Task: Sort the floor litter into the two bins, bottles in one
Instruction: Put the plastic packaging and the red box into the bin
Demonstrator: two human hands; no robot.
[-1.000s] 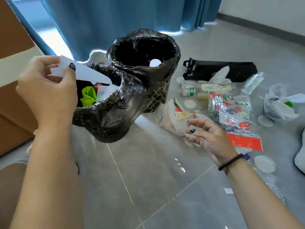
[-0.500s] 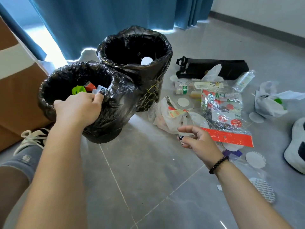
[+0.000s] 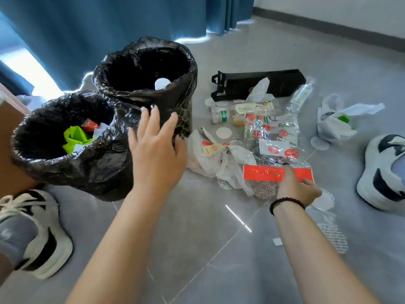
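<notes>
Two bins lined with black bags stand on the floor. The near bin (image 3: 43, 163) holds a green item, something red and white paper. In the far bin (image 3: 184, 69) only a white round piece shows. My left hand (image 3: 156, 148) hovers in front of both bins, fingers spread, holding nothing. My right hand (image 3: 295, 186) rests on a clear plastic packet with an orange-red strip (image 3: 258, 173), fingertips on the strip. A clear bottle (image 3: 303, 93) and a small green-labelled bottle (image 3: 220, 116) lie among the litter.
A crumpled white plastic bag (image 3: 219, 159) lies beside the packet, a black bag (image 3: 256, 82) behind it, another white bag (image 3: 333, 121) to the right. Several white discs dot the floor. A cardboard box (image 3: 8, 123) stands left. My shoes (image 3: 41, 233) (image 3: 385, 172) flank the area.
My left hand let go of the white paper at the near bin and moved right, now open. My right hand came down onto the orange-strip packet.
</notes>
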